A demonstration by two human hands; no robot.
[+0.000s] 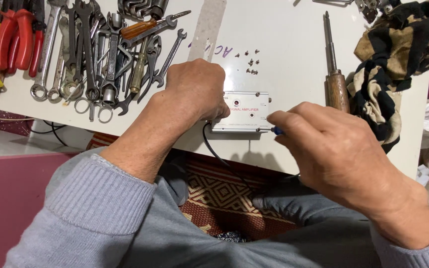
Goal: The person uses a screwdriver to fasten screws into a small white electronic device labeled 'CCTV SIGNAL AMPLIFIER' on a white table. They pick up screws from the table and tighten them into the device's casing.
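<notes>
A: Item one, the hands?
B: Right hand (331, 149): fingers (286, 120) pinched together on a small blue-handled screwdriver (276, 131), its tip at the right end of the grey metal box (242, 111). Left hand (194, 89): fingers curled down over the box's left end, pressing on it.

A: The box's position?
B: At the near edge of the white worktop (284, 44), roughly midway along it, face up. A black cable (224, 161) leaves its near left corner and drops off the edge.

A: Nearby small parts?
B: Loose screws (250, 61), scattered just beyond the box.

A: Larger stock?
B: Wooden-handled screwdriver (334, 74), lying right of the box, shaft pointing toward the far edge. Patterned black-and-tan cloth (398, 59), bunched at the far right corner. Pile of spanners (95, 54) toward the left, far side. Red-handled pliers (16, 39) at the far left corner.

A: Below the edge?
B: Grey sleeves, patterned mat (219, 191).
</notes>
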